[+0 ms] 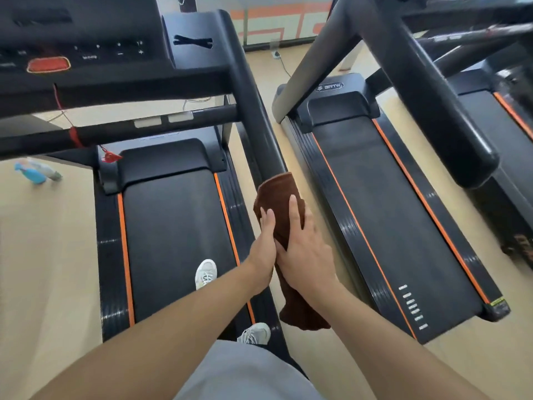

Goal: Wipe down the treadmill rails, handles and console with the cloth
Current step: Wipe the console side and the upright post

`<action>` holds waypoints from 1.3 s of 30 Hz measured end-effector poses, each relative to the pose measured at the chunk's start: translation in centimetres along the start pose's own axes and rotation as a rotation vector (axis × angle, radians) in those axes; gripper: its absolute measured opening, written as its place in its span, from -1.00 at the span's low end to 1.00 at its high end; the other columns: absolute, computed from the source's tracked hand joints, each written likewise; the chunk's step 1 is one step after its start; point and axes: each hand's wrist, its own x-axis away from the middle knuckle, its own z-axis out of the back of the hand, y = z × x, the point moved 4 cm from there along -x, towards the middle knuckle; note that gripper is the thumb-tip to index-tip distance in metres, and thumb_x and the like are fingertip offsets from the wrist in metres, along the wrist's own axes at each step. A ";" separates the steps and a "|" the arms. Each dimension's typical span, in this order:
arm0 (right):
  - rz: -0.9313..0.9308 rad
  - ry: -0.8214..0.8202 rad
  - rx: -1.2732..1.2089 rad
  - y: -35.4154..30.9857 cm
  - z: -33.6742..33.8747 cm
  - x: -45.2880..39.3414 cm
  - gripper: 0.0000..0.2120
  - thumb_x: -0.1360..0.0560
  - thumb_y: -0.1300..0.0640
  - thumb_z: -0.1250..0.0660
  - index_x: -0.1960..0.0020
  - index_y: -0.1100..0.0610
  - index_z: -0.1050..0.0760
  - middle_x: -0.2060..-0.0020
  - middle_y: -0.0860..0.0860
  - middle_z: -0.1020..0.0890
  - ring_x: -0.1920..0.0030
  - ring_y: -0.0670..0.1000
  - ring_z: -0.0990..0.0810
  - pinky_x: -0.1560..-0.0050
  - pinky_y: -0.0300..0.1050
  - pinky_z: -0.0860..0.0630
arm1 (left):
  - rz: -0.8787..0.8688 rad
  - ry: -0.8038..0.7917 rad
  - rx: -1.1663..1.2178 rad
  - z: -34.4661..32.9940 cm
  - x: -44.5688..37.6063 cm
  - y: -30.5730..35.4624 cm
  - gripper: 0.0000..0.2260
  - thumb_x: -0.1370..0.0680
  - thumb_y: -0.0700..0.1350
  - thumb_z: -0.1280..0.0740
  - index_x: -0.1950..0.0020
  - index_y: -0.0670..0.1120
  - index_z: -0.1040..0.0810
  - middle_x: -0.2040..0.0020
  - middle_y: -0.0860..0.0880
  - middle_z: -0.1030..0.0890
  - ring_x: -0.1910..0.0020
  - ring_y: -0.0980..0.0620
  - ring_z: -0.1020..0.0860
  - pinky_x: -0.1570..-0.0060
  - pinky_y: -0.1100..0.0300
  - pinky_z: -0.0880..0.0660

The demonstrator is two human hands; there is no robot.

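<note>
A brown cloth (277, 194) is wrapped over the near end of the treadmill's black right handrail (256, 111), its tail hanging below my wrists. My left hand (264, 249) holds the cloth's left side, fingers lying up along it. On the top and right side rests my right hand (302, 246), its fingers wrapped over the cloth-covered rail. The console (86, 47) with its red stop button sits at top left. A front crossbar handle (144, 125) runs beneath it.
I stand on the belt (173, 226) in white shoes. A blue spray bottle (37, 171) lies on the floor at left. A second treadmill (389, 212) stands close on the right, its thick handrail (432, 111) overhanging. A narrow floor gap separates the machines.
</note>
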 end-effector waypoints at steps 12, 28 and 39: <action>0.064 0.086 -0.020 -5.3 1.2 -16.1 -0.36 -0.67 -0.12 -0.13 -0.65 -0.13 0.09 -0.66 0.04 -0.03 -0.38 0.20 -0.43 -0.14 0.19 -0.57 | -0.346 0.001 -0.018 2.1 -6.3 15.1 -0.57 -0.70 0.23 -0.09 -0.51 0.13 -0.44 -0.38 0.14 -0.56 -0.40 0.19 -0.46 -0.48 0.15 -0.30; 0.071 0.092 -0.119 -15.1 5.0 -45.2 -0.49 -0.70 -0.09 -0.04 -0.64 -0.18 -0.12 -0.67 -0.08 -0.04 -0.53 0.14 -0.26 -0.41 0.16 -0.37 | -0.700 0.322 -0.827 15.6 -22.7 41.9 -0.60 -0.73 -0.03 -0.12 -0.59 -0.01 -0.30 -0.63 0.04 -0.21 -0.63 0.14 0.02 -0.54 0.21 0.03; 0.107 0.056 -0.059 -21.3 7.3 -59.6 -0.58 -0.67 -0.16 -0.03 -0.32 -0.02 -0.53 -0.32 0.08 -0.56 -0.35 0.23 -0.46 -0.21 0.12 -0.39 | -0.626 0.238 -0.729 19.3 -23.5 46.0 -0.56 -0.74 0.01 -0.10 -0.63 -0.01 -0.19 -0.61 0.07 -0.23 -0.48 0.30 -0.17 -0.32 0.54 -0.03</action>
